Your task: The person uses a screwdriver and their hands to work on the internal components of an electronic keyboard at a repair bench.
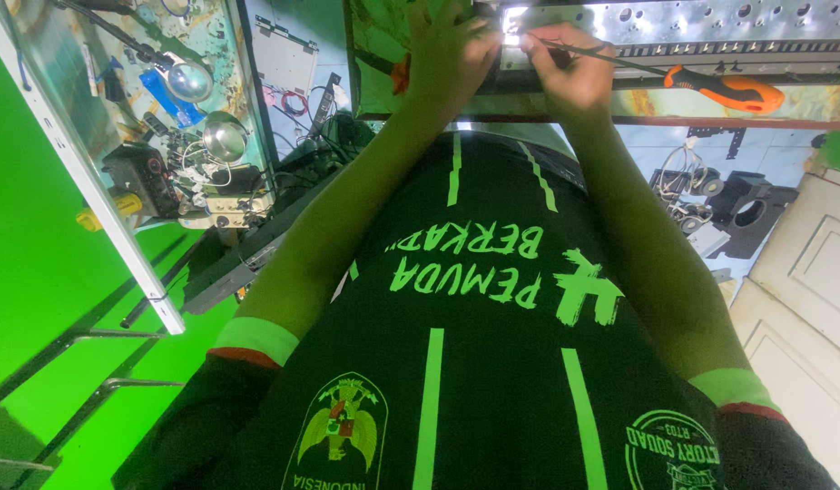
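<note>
One orange-handled screwdriver lies slanted across the perforated metal panel at the top of the view, its thin shaft pinched in the right hand fingers. The left hand presses closed fingers to the same bright spot on the panel. Two round reflectors sit on the cluttered workbench well to the left.
</note>
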